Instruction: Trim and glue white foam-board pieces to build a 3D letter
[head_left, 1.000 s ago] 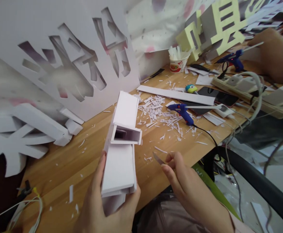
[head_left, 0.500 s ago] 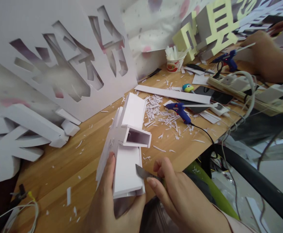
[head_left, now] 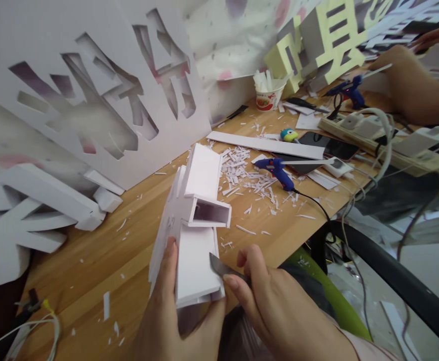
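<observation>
Through the head camera I'm seeing the white box-like piece (head_left: pixel 197 268) standing out between my two hands, over the near part of the wooden table (head_left: pixel 129 265). My left hand (head_left: pixel 180 326) is gripping its lower end from beneath, the thumb lying along the left side and fingers curling up at the lower right corner. The piece is pointing away from me and leaning slightly right, a short open-ended tube jutting from its middle towards the right. My right hand (head_left: pixel 279 301) is closing on a thin blade (head_left: pixel 221 267), pinching it between thumb and fingers just right of the piece. The blade's tip is overlapping the right edge of the lower panel; I can't tell whether it is touching.

Beyond the piece, white scraps (head_left: pixel 236 168) are lying in a heap, with a blue glue gun (head_left: pixel 279 173) resting at their right and a long white strip (head_left: pixel 266 144) lying behind. A white board with cut-out shapes (head_left: pixel 170 133) is standing at the back left.

My left palm is dropping out of sight behind the piece, whose underside is staying dark and hard to read. The tube's inside is mostly in shadow. My right fingers are covering the blade's rear part, so I can't make out any handle. At the right edge, another person's arm (head_left: pixel 411 87) is running out of view, and the frame is cutting off white shapes (head_left: pixel 20 220) at the left.
</observation>
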Demonstrator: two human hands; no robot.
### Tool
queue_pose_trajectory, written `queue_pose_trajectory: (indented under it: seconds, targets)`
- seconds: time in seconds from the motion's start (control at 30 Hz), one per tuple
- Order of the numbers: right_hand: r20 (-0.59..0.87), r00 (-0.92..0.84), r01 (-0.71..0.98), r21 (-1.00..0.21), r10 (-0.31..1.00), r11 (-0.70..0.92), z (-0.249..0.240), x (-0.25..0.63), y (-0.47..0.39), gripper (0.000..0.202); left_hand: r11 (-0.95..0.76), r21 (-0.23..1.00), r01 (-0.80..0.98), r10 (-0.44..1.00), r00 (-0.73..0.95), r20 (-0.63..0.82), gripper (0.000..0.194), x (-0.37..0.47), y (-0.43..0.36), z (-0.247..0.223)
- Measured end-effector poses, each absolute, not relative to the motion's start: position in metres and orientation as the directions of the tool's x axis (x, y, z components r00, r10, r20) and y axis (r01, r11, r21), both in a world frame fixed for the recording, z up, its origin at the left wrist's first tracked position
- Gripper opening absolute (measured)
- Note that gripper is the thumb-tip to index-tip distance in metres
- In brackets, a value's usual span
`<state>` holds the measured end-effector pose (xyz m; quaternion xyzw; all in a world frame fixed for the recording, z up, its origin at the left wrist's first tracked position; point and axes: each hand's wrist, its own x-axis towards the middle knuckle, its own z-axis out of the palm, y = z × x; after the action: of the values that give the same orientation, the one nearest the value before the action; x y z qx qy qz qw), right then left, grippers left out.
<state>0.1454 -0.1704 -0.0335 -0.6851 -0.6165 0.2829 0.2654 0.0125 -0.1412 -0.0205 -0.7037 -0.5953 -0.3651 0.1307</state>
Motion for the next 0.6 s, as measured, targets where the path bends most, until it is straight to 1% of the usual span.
queue_pose_trajectory:
  seconds: [0.17,0.27,0.4,0.47,0.6]
  targets:
    - [-0.118,0.084,0.697,-0.702,0.989,-0.143,-0.0319,0.1442,-0.1657,0.009,-0.336,0.213,0.917,0.695,0.089,0.714,0.06,0.0159,-0.1404,-0.0235]
    - [-0.112,0.09,0.7,-0.7,0.99,-0.142,-0.0324,0.1429,-0.1641,0.008,-0.317,0.227,0.921,0.703,0.067,0.708,0.06,0.0169,-0.1412,-0.0227]
    - [-0.011,0.114,0.711,-0.698,0.993,-0.089,-0.0365,0.141,-0.1641,0.01,-0.258,0.262,0.93,0.737,0.014,0.676,0.062,0.016,-0.1422,-0.0225]
    - [0.048,0.115,0.723,-0.689,0.992,-0.05,-0.039,0.1406,-0.1652,0.017,-0.284,0.244,0.927,0.719,0.038,0.694,0.063,0.0149,-0.1412,-0.0239]
    - [0.137,0.123,0.8,-0.6,0.983,-0.016,-0.0412,0.1411,-0.1688,0.037,-0.378,0.175,0.909,0.647,0.125,0.752,0.063,0.0124,-0.1368,-0.0268]
